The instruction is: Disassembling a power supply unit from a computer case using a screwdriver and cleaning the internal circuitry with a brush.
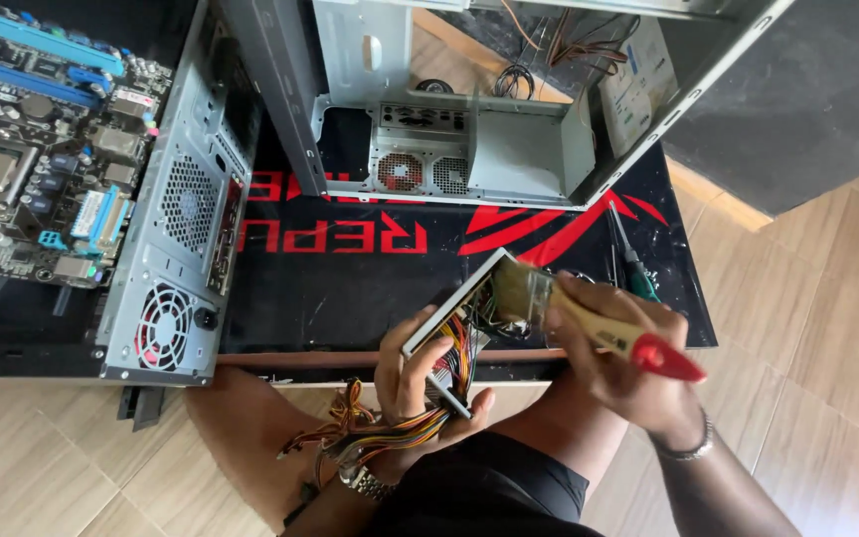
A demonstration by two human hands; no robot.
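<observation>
Left hand (412,370) grips a tilted metal power supply (459,313) at the mat's (350,288) near edge, coloured wires (390,430) trailing below. Right hand (620,350) clenches a brush (589,323), bristles inside the unit. Beyond, an open grey case (469,109) holds loose cables; left, another case (183,214) holds a motherboard (42,139).

Showing, by count: two open computer cases (181,199) (469,109); one motherboard (32,129); one power supply unit (454,318); one brush (589,323); one screwdriver (633,261); one black-and-red mat (350,278); two hands (415,373) (618,363) working; two wristwatches (365,482) (688,447)
</observation>
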